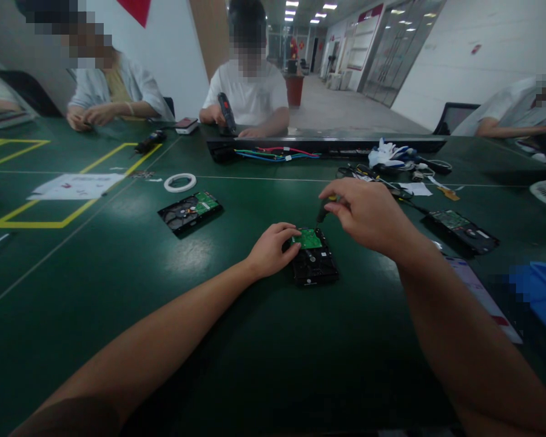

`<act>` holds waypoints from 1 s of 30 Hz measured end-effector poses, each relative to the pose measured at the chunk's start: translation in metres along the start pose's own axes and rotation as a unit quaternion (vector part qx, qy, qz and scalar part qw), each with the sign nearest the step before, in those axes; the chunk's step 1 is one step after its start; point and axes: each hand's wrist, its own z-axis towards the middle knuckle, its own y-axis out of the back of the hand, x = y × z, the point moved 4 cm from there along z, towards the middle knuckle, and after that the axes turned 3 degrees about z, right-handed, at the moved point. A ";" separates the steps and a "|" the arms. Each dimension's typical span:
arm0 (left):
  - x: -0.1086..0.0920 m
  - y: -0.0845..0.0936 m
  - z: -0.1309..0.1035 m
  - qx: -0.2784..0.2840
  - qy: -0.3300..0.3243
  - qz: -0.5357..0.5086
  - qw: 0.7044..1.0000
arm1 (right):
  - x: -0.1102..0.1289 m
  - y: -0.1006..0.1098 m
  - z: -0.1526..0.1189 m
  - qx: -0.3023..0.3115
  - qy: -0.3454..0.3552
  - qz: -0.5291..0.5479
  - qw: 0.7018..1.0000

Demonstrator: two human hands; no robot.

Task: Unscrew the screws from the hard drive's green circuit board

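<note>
A black hard drive (pixel 316 267) with a green circuit board (pixel 310 238) lies flat on the green table (pixel 236 340), board side up. My left hand (pixel 275 249) rests at its left edge, fingers and thumb on the drive and board, gripping that side. Over the drive's back right corner, my right hand (pixel 359 209) pinches a small dark screwdriver (pixel 322 212), which points down with its tip near the corner. Whether the tip touches a screw is too small to tell.
Other drives lie at left (pixel 188 212) and right (pixel 459 230). Behind are a white ring (pixel 180 182), a black trough (pixel 346 147) with wires and white gloves (pixel 386 155). A blue bin (pixel 543 297) stands right. A person opposite holds a power screwdriver (pixel 226 112).
</note>
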 end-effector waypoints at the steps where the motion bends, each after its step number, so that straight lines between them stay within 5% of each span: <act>1: 0.000 0.000 0.000 0.000 0.000 0.001 1.000 | 0.000 0.000 -0.001 0.004 0.004 0.011 1.000; 15: 0.000 0.000 0.000 0.002 -0.004 0.006 1.000 | -0.005 -0.008 -0.001 -0.008 -0.041 -0.051 0.998; 30: -0.001 0.001 0.000 0.005 0.002 0.003 1.000 | 0.000 -0.006 -0.002 0.015 0.014 0.000 1.000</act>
